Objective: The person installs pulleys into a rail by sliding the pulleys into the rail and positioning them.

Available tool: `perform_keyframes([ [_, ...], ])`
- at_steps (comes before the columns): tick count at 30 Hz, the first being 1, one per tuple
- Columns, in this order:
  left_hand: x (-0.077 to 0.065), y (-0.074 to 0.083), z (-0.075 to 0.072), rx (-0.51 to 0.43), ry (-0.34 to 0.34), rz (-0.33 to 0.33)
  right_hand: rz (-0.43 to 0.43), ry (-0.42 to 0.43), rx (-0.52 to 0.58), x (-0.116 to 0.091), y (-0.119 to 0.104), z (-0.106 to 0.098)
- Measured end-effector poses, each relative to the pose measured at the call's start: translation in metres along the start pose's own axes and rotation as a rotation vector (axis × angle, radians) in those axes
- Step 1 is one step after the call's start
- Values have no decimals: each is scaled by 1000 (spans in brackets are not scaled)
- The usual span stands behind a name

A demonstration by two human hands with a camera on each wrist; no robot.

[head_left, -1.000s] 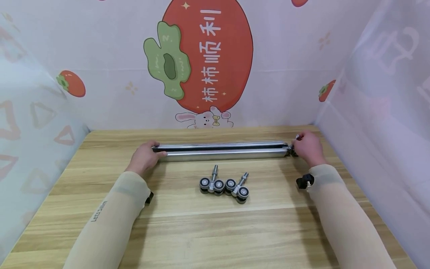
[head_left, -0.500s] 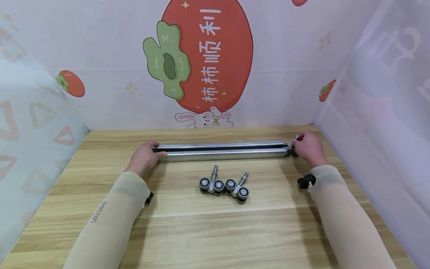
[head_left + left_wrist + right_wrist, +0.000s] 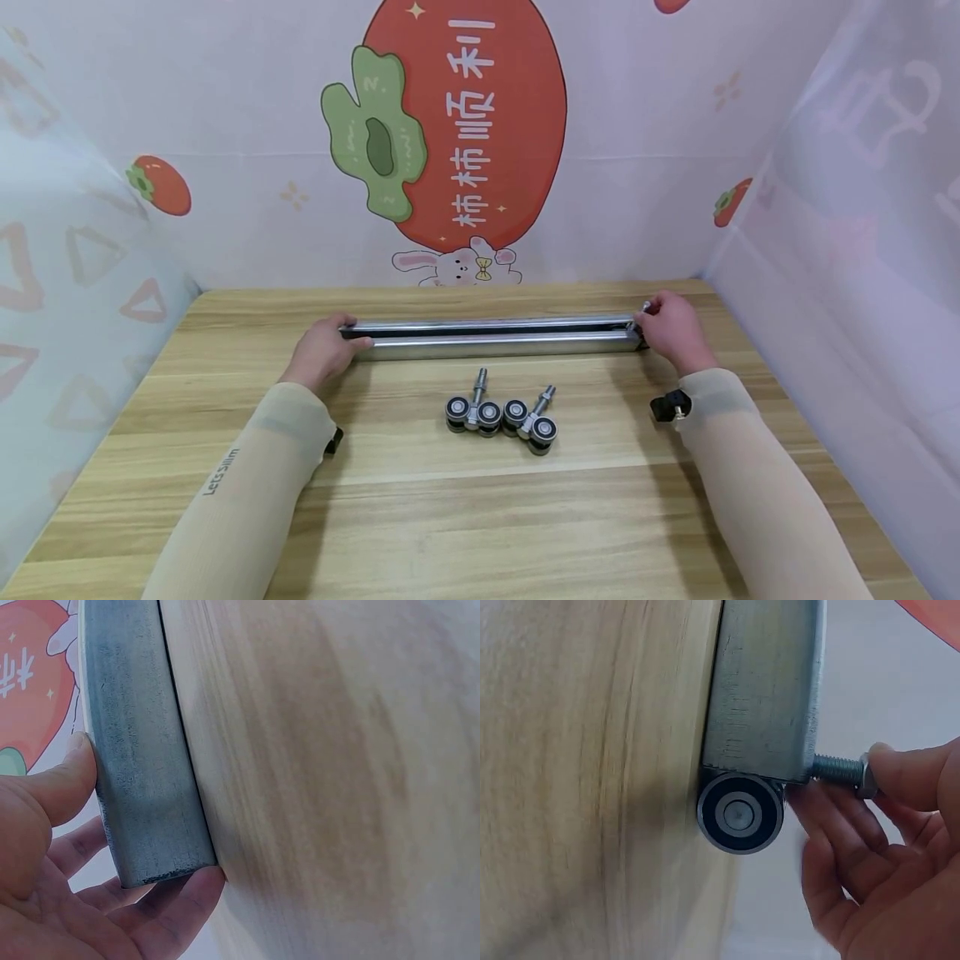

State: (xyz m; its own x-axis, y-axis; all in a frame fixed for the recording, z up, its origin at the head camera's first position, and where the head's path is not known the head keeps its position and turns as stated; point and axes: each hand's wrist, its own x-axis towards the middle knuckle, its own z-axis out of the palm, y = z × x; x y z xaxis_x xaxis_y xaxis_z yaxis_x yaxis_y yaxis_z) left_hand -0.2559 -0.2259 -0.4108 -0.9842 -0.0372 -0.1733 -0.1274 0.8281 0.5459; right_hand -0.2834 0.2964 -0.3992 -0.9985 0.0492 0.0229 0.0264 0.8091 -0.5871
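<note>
A long silver metal track [image 3: 495, 343], slotted along its top, lies across the back of the table. My left hand [image 3: 324, 348] grips its left end, thumb on the slotted side and fingers around the end, as the left wrist view shows on the track [image 3: 146, 750]. At the other end my right hand [image 3: 675, 332] pinches the threaded bolt [image 3: 838, 769] of a roller trolley by its nut. One trolley wheel [image 3: 740, 814] sticks out of the track's end; the bolt stands up through the slot. The rest of that trolley is hidden inside the track.
Two more roller trolleys lie on the wooden table [image 3: 480, 533] in front of the track: a left one [image 3: 472, 414] and a right one [image 3: 531, 423], close side by side with bolts pointing away. A printed cloth backdrop [image 3: 637, 167] rises behind the table and along both sides.
My right hand has moved left with the trolley, whose bolt now stands over the end of the track's slot instead of outside it. My left hand and the track have stayed put.
</note>
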Motion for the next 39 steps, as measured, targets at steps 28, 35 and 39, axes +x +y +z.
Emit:
perform_keyframes([
  [28,1,-2,0,2,-8,-29,-5,-34,0,1,-30,22],
  [35,3,-1,1,-6,-11,-23,-36,-38,-35,2,-56,38],
  [39,2,-1,0,-6,-8,-29,-59,-64,-60,3,-71,44],
])
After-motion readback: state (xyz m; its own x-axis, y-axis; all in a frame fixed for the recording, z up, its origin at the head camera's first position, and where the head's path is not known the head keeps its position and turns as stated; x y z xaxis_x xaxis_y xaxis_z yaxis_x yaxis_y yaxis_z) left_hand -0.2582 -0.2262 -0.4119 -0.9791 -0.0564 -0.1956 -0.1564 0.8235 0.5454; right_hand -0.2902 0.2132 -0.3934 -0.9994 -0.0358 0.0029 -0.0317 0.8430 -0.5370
